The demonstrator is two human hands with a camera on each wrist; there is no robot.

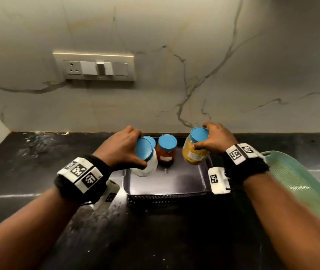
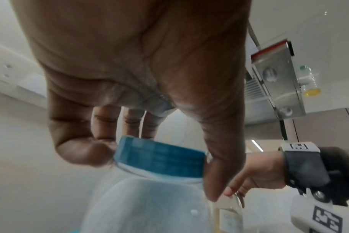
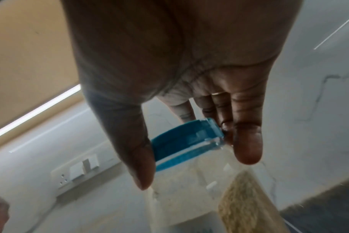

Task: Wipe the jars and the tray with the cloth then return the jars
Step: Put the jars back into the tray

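Fingers and thumb of each hand curl round a blue lid. On the black counter (image 1: 28,168) against the marble wall (image 1: 174,55) sits the dark mesh tray (image 1: 167,197); a green strainer (image 1: 301,184) lies just beside it on the right.

Left hand (image 1: 125,147) grips the white jar (image 1: 147,166) by its lid, tilted over the tray's left side. Whether it touches the tray floor I cannot tell. Right hand (image 1: 216,138) pinches the lid of the yellow jar (image 1: 195,152), held tilted over the tray's right side.

Between them, the red jar (image 1: 166,152) stands upright at the tray's back. Another blue lid (image 1: 151,139) peeks out behind the white jar. Up on the wall is a switch plate (image 1: 95,67).
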